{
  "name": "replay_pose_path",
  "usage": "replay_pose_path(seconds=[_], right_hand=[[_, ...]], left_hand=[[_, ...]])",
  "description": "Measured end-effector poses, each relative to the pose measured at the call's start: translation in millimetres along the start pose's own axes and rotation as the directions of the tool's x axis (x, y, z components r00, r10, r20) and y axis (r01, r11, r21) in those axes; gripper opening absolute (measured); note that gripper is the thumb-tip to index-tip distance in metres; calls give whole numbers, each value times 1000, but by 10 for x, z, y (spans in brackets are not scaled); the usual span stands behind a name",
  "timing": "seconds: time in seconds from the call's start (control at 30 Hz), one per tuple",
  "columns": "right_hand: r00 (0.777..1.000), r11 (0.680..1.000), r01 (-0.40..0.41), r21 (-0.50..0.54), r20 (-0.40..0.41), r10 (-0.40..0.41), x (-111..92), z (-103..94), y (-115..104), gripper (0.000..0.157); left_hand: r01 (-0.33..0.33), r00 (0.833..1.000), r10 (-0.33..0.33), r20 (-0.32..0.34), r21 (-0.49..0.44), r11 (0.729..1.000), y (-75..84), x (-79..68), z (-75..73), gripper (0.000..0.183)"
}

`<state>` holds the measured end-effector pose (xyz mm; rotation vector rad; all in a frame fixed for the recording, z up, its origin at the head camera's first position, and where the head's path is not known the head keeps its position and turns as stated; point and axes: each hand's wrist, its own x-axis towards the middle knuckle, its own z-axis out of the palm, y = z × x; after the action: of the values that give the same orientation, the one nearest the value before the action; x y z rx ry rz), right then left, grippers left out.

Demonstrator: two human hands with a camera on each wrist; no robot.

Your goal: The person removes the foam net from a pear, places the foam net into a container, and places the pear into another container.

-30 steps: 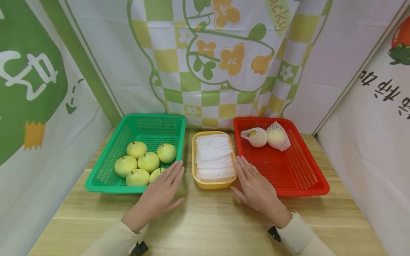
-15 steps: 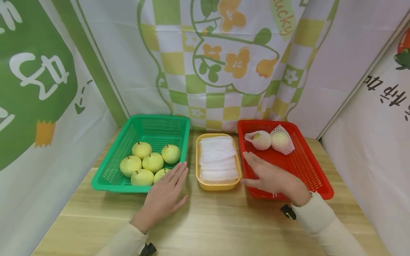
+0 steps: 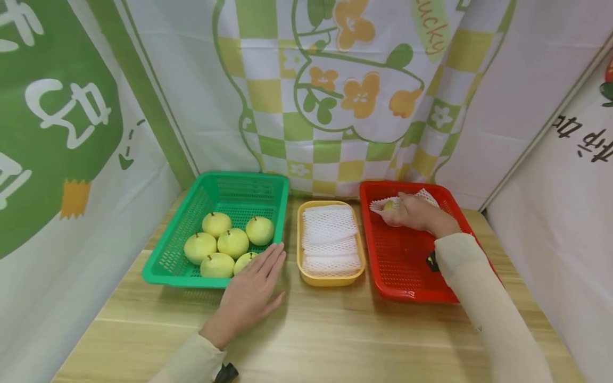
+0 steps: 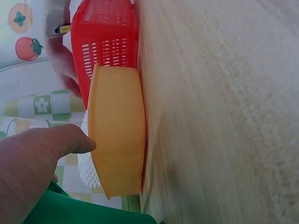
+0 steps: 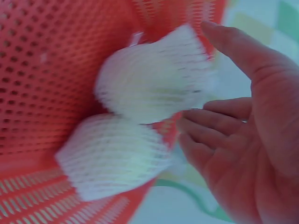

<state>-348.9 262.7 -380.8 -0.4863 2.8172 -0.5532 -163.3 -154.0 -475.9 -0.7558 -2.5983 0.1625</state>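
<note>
My left hand [image 3: 251, 295] lies with straight fingers at the front right corner of the green basket [image 3: 172, 281]. Several yellow-green pears [image 3: 232, 243] sit in that basket, one partly covered by the hand. My right hand [image 5: 247, 126] reaches over the back of the red basket [image 3: 407, 292], thumb and fingers spread apart. Right in front of its fingers is a pear in a white foam net [image 5: 149, 84]. A second netted pear [image 5: 117, 156] lies beside it; in the head view the right hand hides much of both.
Between the baskets stands a yellow tray [image 3: 331, 281] with folded white foam nets [image 3: 330, 239]. All three containers rest on a wooden table [image 3: 335, 340]. A checked curtain [image 3: 330, 154] hangs behind them, with printed cloth walls at both sides.
My right hand has moved from beside the yellow tray, forward and right, to the netted pears in the red basket. The left hand stays at the green basket. The head view has shifted slightly.
</note>
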Motion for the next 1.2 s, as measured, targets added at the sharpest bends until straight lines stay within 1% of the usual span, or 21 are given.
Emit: replay_pose_path(seconds=[0.03,0.1,0.13,0.23,0.33,0.37,0.47,0.63,0.7,0.8,0.93,1.0,1.2], right_hand=[[1000,1000,-3,-8,-4,2,57,29,45,82],[1000,999,-6,-36,-30,5,160,92,127,89],[999,999,-6,-47,-48,4,203,123,155,88],[996,997,-2,-76,-91,-5,318,206,220,72],[992,997,-25,-77,-127,15,383,272,247,66],[990,996,-37,-79,-140,26,402,294,254,66],[983,990,-81,-120,-176,59,461,364,263,77],[978,973,-129,-193,-186,92,564,478,226,87],[978,967,-137,-214,-186,97,594,510,197,88],[975,961,-149,-235,-196,103,637,538,171,85],[975,954,-140,-264,-205,86,664,556,160,86],[976,952,-129,-277,-207,72,648,549,157,87],[983,951,-93,-294,-180,40,542,440,133,79]], left_hand=[[2,1000,-2,-1,4,1000,0,-1,-4,90],[3,1000,-3,-2,9,1000,0,-1,-4,90],[3,1000,-3,-3,8,1000,-1,0,-2,90],[5,1000,-5,-5,0,1000,2,3,1,91],[6,1000,-6,-10,-8,1000,7,4,8,90],[5,1000,-5,-12,-6,1000,7,4,9,90],[5,1000,-5,-21,3,1000,6,2,8,89],[7,1000,-6,-30,18,1000,6,1,15,88],[9,999,-9,-31,17,1000,8,4,21,89],[17,999,-16,-31,15,1000,16,-2,14,88],[29,999,-28,-23,31,999,22,-13,-7,88],[29,999,-29,-21,36,999,22,-16,-13,88],[26,999,-25,-21,35,999,20,-12,-2,88]])
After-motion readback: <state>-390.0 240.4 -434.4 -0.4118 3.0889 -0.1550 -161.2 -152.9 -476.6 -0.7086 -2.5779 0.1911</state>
